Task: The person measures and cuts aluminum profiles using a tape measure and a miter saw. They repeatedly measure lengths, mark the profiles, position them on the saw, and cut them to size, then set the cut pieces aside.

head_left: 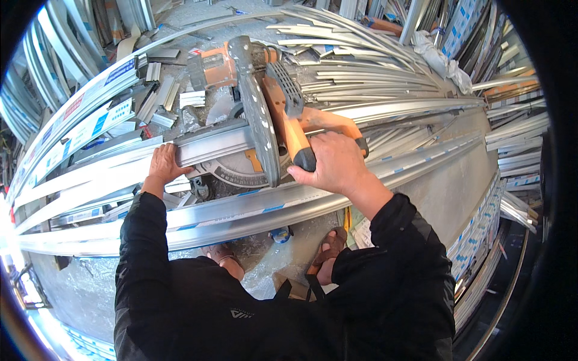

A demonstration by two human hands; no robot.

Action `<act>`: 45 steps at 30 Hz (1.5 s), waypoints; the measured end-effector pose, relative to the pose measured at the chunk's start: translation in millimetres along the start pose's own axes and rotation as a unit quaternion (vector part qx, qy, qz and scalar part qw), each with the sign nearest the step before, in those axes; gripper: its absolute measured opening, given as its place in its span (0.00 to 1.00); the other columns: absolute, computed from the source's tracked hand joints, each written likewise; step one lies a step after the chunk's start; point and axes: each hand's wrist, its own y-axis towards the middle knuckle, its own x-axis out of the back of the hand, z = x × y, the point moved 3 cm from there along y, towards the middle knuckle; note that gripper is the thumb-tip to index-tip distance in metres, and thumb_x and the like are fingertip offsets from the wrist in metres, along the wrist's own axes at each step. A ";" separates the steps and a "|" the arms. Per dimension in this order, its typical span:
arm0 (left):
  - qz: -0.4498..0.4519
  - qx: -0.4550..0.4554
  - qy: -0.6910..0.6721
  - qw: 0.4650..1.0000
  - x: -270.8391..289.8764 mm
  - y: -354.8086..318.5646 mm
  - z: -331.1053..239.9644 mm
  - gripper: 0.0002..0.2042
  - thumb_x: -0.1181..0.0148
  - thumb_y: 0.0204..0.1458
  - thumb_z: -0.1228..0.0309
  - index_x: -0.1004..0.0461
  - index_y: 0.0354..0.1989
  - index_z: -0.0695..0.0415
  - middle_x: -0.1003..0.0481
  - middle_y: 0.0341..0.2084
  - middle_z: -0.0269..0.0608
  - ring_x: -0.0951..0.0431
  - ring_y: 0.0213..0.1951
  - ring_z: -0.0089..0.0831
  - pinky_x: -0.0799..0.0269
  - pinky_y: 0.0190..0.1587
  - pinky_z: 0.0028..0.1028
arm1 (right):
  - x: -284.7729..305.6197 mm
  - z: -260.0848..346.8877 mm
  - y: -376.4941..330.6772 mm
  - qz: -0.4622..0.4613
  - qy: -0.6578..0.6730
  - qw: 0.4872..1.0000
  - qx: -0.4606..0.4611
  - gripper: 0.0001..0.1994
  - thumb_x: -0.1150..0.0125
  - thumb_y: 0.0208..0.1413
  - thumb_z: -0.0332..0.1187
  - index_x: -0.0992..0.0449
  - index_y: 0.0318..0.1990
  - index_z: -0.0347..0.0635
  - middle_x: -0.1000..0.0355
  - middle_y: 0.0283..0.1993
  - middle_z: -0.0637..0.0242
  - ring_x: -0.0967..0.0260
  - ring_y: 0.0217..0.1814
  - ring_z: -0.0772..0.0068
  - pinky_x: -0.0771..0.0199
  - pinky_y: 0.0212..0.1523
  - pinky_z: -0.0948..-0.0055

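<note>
An orange and black miter saw stands in the middle, its grey guard upright over a long silver metal profile. My right hand is wrapped round the saw's orange handle. Left of the guard, my left hand presses on the profile, its thumb stretched along the near edge and the fingers over the top. The profile runs out to the left past my hand. Below it shows the saw's curved angle scale. Where the blade meets the profile is hidden behind the guard.
Long silver profiles lie across the bench between me and the saw. Short offcuts are heaped at the far left, and many thin strips at the far right. Stacked profiles stand along the right side. My sandalled feet are below.
</note>
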 end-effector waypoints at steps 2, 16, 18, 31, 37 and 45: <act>-0.001 -0.002 -0.001 1.000 -0.9 -0.5 1.2 0.45 0.29 0.36 0.37 0.31 0.56 0.62 0.29 0.52 0.49 0.33 0.59 0.45 0.44 0.68 0.41 | -2.8 -0.3 -1.7 -0.005 0.002 1.000 -0.001 0.30 0.34 0.44 0.63 0.23 0.26 0.39 0.26 0.27 0.57 0.26 0.36 0.52 0.25 0.39 0.57; 0.005 0.005 -0.011 1.000 1.9 -1.5 0.5 0.47 0.29 0.36 0.37 0.32 0.58 0.63 0.30 0.54 0.50 0.34 0.62 0.47 0.46 0.70 0.42 | -7.5 1.6 -6.7 0.013 -0.035 0.999 -0.004 0.32 0.35 0.45 0.64 0.20 0.29 0.36 0.23 0.30 0.57 0.25 0.38 0.56 0.24 0.42 0.61; -0.006 0.002 -0.015 1.000 0.9 -1.7 1.0 0.48 0.28 0.36 0.37 0.32 0.58 0.63 0.30 0.54 0.50 0.34 0.61 0.47 0.47 0.70 0.42 | -8.0 2.3 -8.0 0.000 -0.037 0.999 0.003 0.31 0.35 0.45 0.64 0.20 0.29 0.36 0.23 0.29 0.57 0.25 0.38 0.56 0.24 0.41 0.61; -0.074 -0.026 0.007 0.997 -4.7 -2.5 6.0 0.45 0.28 0.34 0.35 0.29 0.52 0.62 0.27 0.49 0.48 0.30 0.55 0.44 0.39 0.62 0.39 | -28.3 1.3 -17.3 -0.028 -0.010 0.999 0.020 0.27 0.31 0.41 0.59 0.24 0.26 0.39 0.28 0.27 0.56 0.28 0.33 0.52 0.26 0.37 0.58; -0.065 -0.033 -0.020 0.997 -1.7 -2.9 5.0 0.41 0.27 0.35 0.39 0.28 0.50 0.61 0.27 0.48 0.46 0.29 0.55 0.43 0.38 0.60 0.38 | -33.4 -0.3 -17.4 -0.044 -0.007 0.998 0.037 0.27 0.30 0.41 0.58 0.24 0.29 0.38 0.28 0.27 0.56 0.28 0.33 0.51 0.27 0.37 0.57; -0.047 -0.019 -0.035 0.998 9.2 -6.8 1.6 0.40 0.27 0.36 0.40 0.28 0.49 0.60 0.27 0.46 0.46 0.29 0.55 0.43 0.38 0.61 0.38 | -33.1 3.8 -17.2 -0.028 -0.021 0.999 0.019 0.26 0.30 0.41 0.55 0.24 0.29 0.37 0.27 0.30 0.58 0.29 0.38 0.54 0.26 0.39 0.60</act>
